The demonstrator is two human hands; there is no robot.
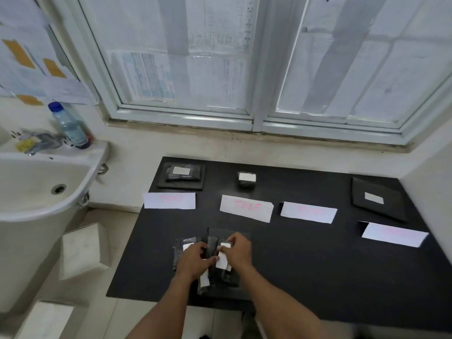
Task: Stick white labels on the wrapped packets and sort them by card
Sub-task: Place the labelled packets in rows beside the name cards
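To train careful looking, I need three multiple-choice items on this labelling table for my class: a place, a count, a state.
1. Where is the blue-capped bottle? A on the sink rim; B on the floor; C on the windowsill.
2. How many white cards lie on the table? A two; B four; C six.
3. What is the right hand doing? A pinching a white label; B lying flat, empty; C holding the bottle.
Key: A, it stands beside the tap; B, four lie across it; A, it grips the label over the packets.
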